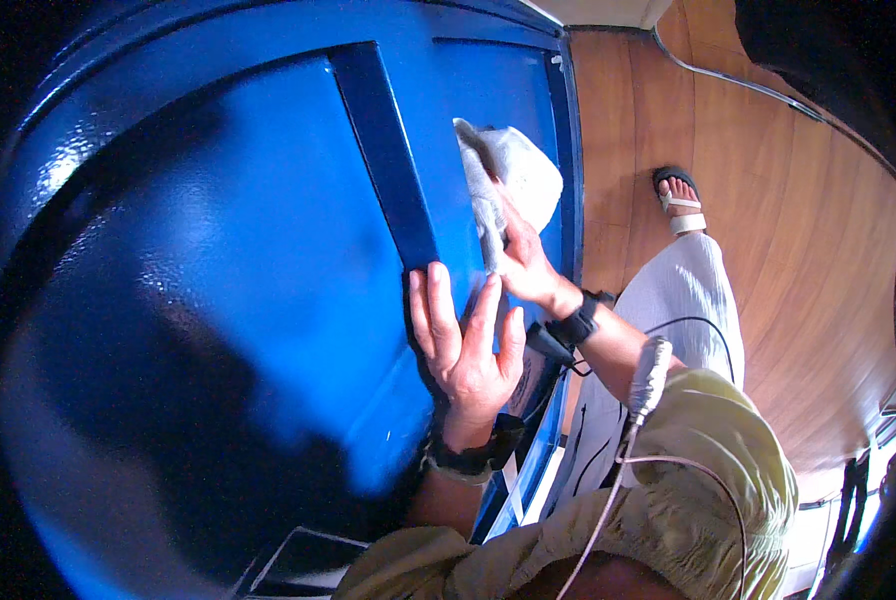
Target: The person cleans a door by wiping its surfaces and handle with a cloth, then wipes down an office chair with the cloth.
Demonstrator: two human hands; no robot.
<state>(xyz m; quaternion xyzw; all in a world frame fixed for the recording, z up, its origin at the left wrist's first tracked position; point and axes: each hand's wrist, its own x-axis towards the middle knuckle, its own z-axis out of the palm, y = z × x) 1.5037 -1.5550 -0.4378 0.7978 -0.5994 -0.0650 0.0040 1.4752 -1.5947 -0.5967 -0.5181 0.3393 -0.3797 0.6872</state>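
Observation:
A large, glossy blue painted panel point(313, 187) fills the left and centre of the view. Along it runs a raised, darker blue strip point(384, 150). My left hand point(466, 341) lies palm down at the strip's lower end, fingers spread and holding nothing. Just to its right, my right hand point(523, 251) grips a folded white cloth point(526, 176) against the blue surface right of the strip. Part of the right hand's fingers is hidden by the cloth. Both wrists wear black bands.
Brown wood-look flooring point(748, 247) extends on the right, where my sandalled foot point(678, 195) stands. A cable point(601, 517) with a wrapped, thicker section point(649, 379) hangs before my body. A blue edge point(571, 187) borders the panel beside the floor.

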